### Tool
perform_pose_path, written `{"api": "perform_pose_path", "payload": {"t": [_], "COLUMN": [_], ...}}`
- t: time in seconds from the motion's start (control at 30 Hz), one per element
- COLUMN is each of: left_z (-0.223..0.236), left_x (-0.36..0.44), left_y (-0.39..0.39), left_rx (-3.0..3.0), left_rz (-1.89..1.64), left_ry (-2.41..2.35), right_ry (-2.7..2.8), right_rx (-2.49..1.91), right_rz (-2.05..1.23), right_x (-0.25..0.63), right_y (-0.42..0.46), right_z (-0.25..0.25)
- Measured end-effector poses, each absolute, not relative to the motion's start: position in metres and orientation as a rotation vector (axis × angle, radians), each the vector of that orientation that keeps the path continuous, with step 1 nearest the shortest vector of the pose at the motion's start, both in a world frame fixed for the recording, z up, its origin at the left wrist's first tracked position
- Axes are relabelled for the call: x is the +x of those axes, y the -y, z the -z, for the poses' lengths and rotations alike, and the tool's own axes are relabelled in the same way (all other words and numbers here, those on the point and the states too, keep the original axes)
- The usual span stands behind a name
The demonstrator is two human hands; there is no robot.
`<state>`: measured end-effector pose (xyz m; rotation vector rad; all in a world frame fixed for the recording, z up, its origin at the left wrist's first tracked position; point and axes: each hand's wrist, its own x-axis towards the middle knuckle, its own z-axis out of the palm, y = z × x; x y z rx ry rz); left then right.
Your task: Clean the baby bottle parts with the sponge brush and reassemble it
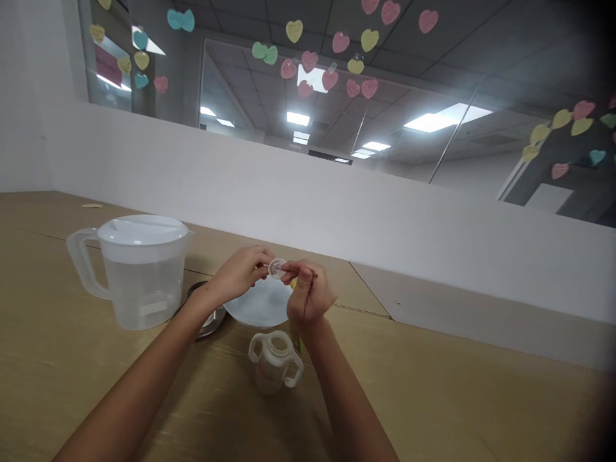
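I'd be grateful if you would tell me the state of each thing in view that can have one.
small round plastic disc, held up between both hands
left hand, shut on the disc
right hand, pinching the disc
plastic jug, upright, white lid on
two-handled baby bottle, upright on the table
white round dish, lying flat
metal dish, partly hidden by the left forearm

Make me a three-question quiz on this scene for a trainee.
1. True or false: the jug has its lid on.
2. What are the left hand and right hand pinching? A) a small round plastic piece B) a spoon C) a fork
3. How many handles does the small cup have?

Key: 1. True 2. A 3. Two
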<state>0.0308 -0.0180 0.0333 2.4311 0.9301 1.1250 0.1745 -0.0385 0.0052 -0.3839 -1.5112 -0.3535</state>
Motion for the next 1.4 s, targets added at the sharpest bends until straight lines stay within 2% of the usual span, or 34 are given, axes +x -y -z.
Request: {"api": "perform_pose_path", "payload": {"t": [0.2,0.73,0.97,1.4], "left_z": [-0.036,-0.029,-0.030,-0.024], "left_x": [0.031,0.031,0.028,0.032], "left_y": [0.019,0.009,0.010,0.002], "left_rx": [2.363,2.365,2.355,2.448], "left_rz": [-1.145,-1.080,-1.078,-1.111], "left_ry": [-0.937,-0.949,-0.978,-1.100], "right_ry": [1.629,1.526,1.660,1.529], "right_rx": [-0.567,-0.891,-1.095,-0.755], "right_rz": [0.253,0.248,0.253,0.510], "right_x": [0.178,0.176,0.176,0.176], "right_y": [0.028,0.031,0.037,0.079], "right_z": [-0.007,-0.025,-0.030,-0.055]}}
